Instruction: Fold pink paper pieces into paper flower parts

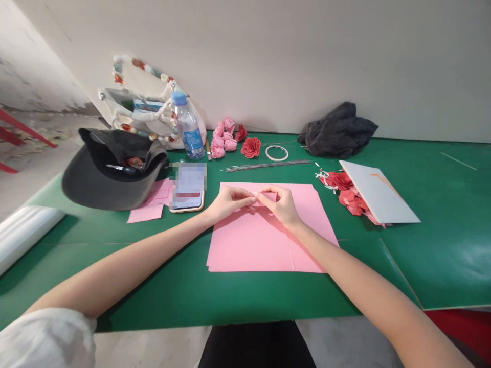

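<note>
Holding a small pink paper pc (268, 197) in narrow pinches, L hand (233, 201) & R hand (279, 204) are meeting over pink sheets (249, 243) on the green table (169, 286). Phone (187, 190) is lying L of the sheets; thin wires (268, 165) are lying behind, paper roses (251, 147) sitting farther back.

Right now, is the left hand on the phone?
No, the left hand meets the right hand over the pink paper, apart from the phone.

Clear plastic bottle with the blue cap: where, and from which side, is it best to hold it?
Probably around the labelled body of the bottle, from the front right: it stands upright, and the white bag with beaded handles crowds its left.
</note>
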### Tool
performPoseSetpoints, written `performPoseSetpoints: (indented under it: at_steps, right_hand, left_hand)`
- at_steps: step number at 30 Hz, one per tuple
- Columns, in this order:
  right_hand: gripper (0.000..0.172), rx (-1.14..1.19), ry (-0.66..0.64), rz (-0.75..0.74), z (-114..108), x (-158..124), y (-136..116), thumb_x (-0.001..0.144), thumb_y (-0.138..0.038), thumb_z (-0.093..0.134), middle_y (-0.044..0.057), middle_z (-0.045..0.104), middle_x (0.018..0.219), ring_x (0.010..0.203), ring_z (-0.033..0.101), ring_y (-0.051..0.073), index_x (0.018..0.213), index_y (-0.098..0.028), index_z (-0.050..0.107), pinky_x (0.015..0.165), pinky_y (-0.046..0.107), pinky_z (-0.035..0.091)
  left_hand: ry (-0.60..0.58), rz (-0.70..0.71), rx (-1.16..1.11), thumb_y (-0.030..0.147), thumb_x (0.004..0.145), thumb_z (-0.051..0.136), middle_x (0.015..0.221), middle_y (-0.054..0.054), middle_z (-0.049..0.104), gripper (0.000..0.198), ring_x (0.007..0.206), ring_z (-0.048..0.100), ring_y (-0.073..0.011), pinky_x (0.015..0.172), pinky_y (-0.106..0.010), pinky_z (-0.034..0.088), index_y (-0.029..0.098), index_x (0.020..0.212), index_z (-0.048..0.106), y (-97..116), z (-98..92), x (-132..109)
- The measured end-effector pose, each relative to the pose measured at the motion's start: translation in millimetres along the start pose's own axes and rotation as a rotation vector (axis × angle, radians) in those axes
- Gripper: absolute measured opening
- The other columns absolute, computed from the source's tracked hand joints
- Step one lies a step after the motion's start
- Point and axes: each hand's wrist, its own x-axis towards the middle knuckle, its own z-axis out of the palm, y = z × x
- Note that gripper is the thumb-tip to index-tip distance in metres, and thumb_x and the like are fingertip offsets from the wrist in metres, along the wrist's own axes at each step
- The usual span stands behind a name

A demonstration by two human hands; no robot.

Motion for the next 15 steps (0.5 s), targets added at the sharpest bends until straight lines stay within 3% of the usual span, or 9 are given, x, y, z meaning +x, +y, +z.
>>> performPoseSetpoints:
  at_steps: [10,15]
  right_hand:
    - [0.016,0.022,-0.061,-0.022,1.1,0.1,2.1,0.08,-0.031,0.063,0.002,0.067,0.073,0.074,0.062,0.017,0.072,-0.018,0.065,0.073,0.029,0.048]
    - [0.019,0.022,-0.083,-0.042,0.9,0.0,-0.3,0.081,-0.033,0.063,0.0,0.063,0.07,0.071,0.059,0.016,0.069,-0.018,0.062,0.071,0.029,0.047]
  left_hand:
    - [-0.007,-0.043,-0.008,0.039,0.079,0.071,0.062,-0.006,0.07,0.033,0.057,0.07,-0.0182,0.059,-0.026,0.054,0.007,0.088,0.067,4.8,3.1,-0.5]
    - [-0.039,-0.016,0.054,0.036,0.085,0.065,0.062,-0.004,0.068,0.027,0.059,0.07,-0.0168,0.048,-0.019,0.041,0.01,0.086,0.062,5.9,1.4,-1.9]
